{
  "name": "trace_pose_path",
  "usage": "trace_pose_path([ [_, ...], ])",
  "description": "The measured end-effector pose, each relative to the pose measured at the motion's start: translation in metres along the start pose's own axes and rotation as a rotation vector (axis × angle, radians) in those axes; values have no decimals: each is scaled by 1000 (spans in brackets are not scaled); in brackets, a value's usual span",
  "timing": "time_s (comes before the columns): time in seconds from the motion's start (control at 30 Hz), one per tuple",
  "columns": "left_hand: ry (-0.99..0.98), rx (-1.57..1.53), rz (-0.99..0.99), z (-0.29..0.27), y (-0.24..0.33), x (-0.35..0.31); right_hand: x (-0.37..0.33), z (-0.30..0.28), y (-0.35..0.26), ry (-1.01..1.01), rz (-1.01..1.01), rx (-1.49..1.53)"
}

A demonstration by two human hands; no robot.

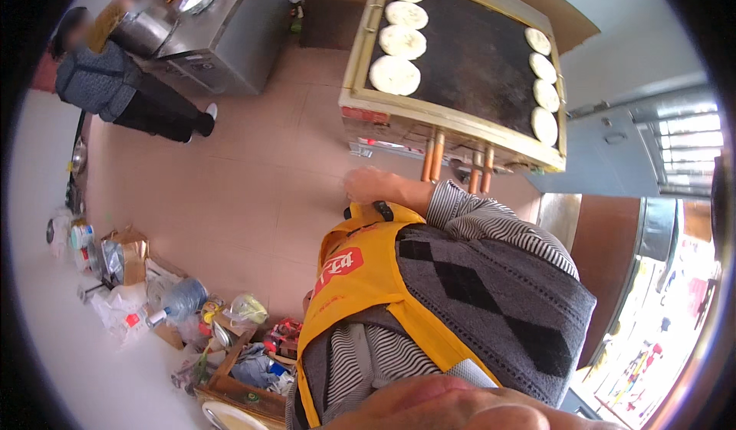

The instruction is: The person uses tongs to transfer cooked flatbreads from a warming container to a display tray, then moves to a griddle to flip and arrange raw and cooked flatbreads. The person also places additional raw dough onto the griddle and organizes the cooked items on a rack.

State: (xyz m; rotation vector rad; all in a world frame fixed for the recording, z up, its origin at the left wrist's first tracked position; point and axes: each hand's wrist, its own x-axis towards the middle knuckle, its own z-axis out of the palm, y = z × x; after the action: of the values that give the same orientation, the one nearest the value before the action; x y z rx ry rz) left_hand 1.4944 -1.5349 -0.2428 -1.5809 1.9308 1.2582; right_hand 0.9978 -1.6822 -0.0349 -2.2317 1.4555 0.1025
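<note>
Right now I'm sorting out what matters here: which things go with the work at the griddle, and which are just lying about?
In hand: the right hand near the griddle; eight flatbreads on it, in two rows.

Lying about: bags and a water bottle on the floor; wooden crate; steel counter by another person.

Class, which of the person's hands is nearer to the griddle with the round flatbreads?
Right. The right hand is just short of the griddle, not touching it; the left hand barely shows beside the yellow apron, farther back.
</note>
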Motion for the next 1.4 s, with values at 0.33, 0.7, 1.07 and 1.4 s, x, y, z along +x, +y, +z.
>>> trace_pose_path([
  [0.33, 137, -169, -215, -122, 23, 52, 159, -131, 46, 96, -82, 64],
  [0.7, -53, 67, -148, -323, 17, 236, 231, -211, 164, 171, 353, 126],
  [1.07, 288, 221, 122, -650, 235, 610, 277, -269, 241, 280, 530, 301],
  [1.4, -50, 48, 627, -733, 610, 651, 307, -370, 441, 407, 626, 191],
])
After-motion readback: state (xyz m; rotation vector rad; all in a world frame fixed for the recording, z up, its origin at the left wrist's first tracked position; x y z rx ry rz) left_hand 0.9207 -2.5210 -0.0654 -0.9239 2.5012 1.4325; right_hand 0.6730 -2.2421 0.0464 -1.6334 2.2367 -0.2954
